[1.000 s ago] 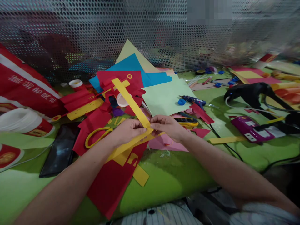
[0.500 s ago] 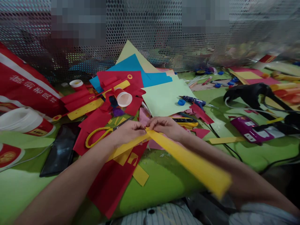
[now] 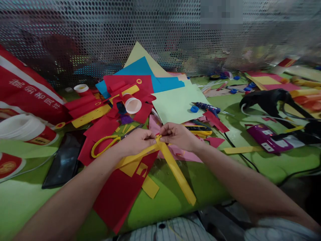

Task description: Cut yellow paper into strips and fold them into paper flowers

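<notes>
Between my two hands is a yellow paper strip [image 3: 177, 172], bent at the top where my fingers meet. One end slants down toward the table's front edge; the other runs left beneath my left wrist. My left hand [image 3: 138, 141] pinches the strip at the bend from the left. From the right, my right hand [image 3: 178, 135] pinches it at the same spot, fingertips almost touching the left ones. Below lie a red paper sheet [image 3: 120, 197] and a small yellow paper piece [image 3: 150, 187]. Yellow-handled scissors [image 3: 105, 144] rest beside my left hand.
A yellow utility knife [image 3: 199, 131] and a blue glue gun [image 3: 209, 108] lie beyond my right hand. A black phone [image 3: 64, 160] and paper cups [image 3: 25, 129] stand left. A purple power strip [image 3: 269, 139] with cables is right. A perforated metal screen [image 3: 160, 30] rises behind.
The strip's long free end has swung left and downward, from across my right forearm to over the table's front. Both hands stay nearly in place, still pinching the strip.
</notes>
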A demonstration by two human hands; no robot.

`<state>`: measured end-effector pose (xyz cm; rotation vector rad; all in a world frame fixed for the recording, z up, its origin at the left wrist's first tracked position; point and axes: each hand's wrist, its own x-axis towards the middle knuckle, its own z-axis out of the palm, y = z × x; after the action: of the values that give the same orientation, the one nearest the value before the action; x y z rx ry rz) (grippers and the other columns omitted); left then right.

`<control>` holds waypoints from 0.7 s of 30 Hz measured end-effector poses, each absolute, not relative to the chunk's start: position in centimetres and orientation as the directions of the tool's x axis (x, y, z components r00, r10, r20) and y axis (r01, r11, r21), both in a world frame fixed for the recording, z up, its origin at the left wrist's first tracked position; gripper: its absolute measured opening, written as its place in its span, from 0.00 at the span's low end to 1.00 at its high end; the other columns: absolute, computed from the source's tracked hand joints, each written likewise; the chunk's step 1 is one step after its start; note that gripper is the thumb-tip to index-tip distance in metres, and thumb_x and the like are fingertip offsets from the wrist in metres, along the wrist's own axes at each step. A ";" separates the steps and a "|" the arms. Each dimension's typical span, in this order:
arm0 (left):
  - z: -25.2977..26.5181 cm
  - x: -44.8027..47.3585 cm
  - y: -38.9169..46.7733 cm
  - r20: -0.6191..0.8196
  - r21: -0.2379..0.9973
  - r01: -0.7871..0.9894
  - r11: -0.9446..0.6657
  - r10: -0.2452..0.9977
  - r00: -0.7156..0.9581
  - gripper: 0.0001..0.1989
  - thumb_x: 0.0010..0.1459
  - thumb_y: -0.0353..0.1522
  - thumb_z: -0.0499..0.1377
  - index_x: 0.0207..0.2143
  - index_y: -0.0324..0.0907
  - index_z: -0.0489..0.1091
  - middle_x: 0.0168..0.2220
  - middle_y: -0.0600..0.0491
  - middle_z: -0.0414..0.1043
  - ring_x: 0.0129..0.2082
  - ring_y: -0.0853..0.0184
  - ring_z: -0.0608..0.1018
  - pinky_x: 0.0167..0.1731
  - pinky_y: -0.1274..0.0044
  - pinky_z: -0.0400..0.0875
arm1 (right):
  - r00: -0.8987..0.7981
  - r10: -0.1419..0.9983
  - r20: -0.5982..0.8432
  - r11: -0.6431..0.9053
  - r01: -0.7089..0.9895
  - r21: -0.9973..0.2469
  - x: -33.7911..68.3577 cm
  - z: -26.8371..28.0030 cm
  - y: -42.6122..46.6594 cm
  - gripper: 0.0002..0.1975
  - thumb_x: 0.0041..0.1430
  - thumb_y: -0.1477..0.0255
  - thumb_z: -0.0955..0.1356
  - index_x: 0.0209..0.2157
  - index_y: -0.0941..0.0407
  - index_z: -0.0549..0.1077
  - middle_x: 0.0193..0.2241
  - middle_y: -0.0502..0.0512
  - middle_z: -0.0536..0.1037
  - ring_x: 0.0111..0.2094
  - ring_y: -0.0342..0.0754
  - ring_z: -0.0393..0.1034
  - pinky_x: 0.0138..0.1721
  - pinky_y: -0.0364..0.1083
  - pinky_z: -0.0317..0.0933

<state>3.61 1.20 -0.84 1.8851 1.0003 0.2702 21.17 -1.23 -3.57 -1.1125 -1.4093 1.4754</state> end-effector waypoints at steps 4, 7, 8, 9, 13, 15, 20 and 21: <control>-0.7 3.5 1.2 -0.229 0.810 0.539 -0.231 0.721 0.654 0.10 0.49 0.37 0.55 0.26 0.39 0.71 0.23 0.57 0.69 0.25 0.70 0.69 0.25 0.81 0.61 | -0.322 0.944 -0.076 -0.071 0.027 -0.997 21.4 -3.7 -1.2 0.10 0.39 0.74 0.71 0.26 0.56 0.67 0.21 0.46 0.72 0.25 0.40 0.68 0.26 0.40 0.62; -0.5 3.4 1.1 -0.259 0.826 0.529 -0.197 0.701 0.664 0.10 0.48 0.35 0.54 0.27 0.39 0.72 0.24 0.56 0.70 0.26 0.70 0.69 0.26 0.80 0.61 | -0.303 0.951 -0.063 -0.050 0.051 -0.997 21.6 -3.9 -1.2 0.09 0.39 0.74 0.71 0.26 0.56 0.68 0.22 0.46 0.72 0.25 0.40 0.68 0.26 0.40 0.62; -0.5 3.4 1.1 -0.266 0.832 0.524 -0.185 0.695 0.668 0.10 0.48 0.35 0.54 0.28 0.39 0.72 0.24 0.56 0.70 0.25 0.70 0.69 0.25 0.80 0.61 | -0.294 0.954 -0.059 -0.042 0.062 -0.997 21.6 -4.0 -1.2 0.09 0.39 0.74 0.70 0.27 0.56 0.68 0.22 0.47 0.73 0.26 0.40 0.68 0.26 0.40 0.62; -0.5 3.5 1.1 -0.270 0.834 0.521 -0.180 0.691 0.671 0.10 0.49 0.35 0.54 0.29 0.39 0.72 0.24 0.55 0.70 0.25 0.70 0.69 0.25 0.80 0.61 | -0.288 0.956 -0.056 -0.037 0.072 -0.997 21.7 -4.1 -1.2 0.09 0.39 0.74 0.70 0.27 0.56 0.68 0.22 0.47 0.73 0.26 0.40 0.69 0.26 0.40 0.62; -0.6 3.6 1.0 -0.232 0.787 0.561 -0.256 0.721 0.653 0.12 0.50 0.38 0.54 0.25 0.39 0.70 0.22 0.56 0.66 0.23 0.70 0.66 0.23 0.80 0.57 | -0.300 0.951 -0.074 -0.052 0.082 -0.995 21.6 -4.0 -1.4 0.09 0.40 0.74 0.70 0.27 0.56 0.68 0.23 0.47 0.72 0.26 0.41 0.68 0.27 0.41 0.61; -0.7 3.8 0.9 -0.193 0.747 0.586 -0.314 0.741 0.643 0.13 0.50 0.38 0.53 0.21 0.39 0.67 0.19 0.58 0.61 0.22 0.72 0.63 0.22 0.80 0.55 | -0.304 0.949 -0.079 -0.057 0.083 -0.995 21.6 -3.9 -1.5 0.09 0.40 0.73 0.70 0.27 0.56 0.67 0.23 0.47 0.72 0.26 0.41 0.67 0.27 0.41 0.60; -0.7 4.0 0.6 -0.106 0.711 0.585 -0.391 0.762 0.639 0.13 0.52 0.36 0.51 0.19 0.40 0.64 0.18 0.59 0.56 0.21 0.72 0.60 0.22 0.80 0.51 | -0.323 0.945 -0.054 0.025 0.237 -0.971 21.9 -3.8 -1.5 0.10 0.48 0.64 0.67 0.26 0.57 0.69 0.21 0.48 0.68 0.23 0.40 0.61 0.24 0.42 0.56; -0.7 4.0 0.6 -0.100 0.703 0.588 -0.399 0.764 0.638 0.12 0.52 0.35 0.51 0.19 0.40 0.64 0.18 0.59 0.56 0.21 0.72 0.60 0.22 0.80 0.51 | -0.331 0.943 -0.043 0.059 0.292 -0.955 21.9 -3.7 -1.5 0.11 0.50 0.63 0.65 0.25 0.57 0.69 0.20 0.48 0.67 0.22 0.40 0.60 0.23 0.42 0.54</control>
<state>3.99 0.62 -0.69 2.1279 1.0498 0.3085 21.89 -1.55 -3.69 -1.2444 -1.6978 1.2928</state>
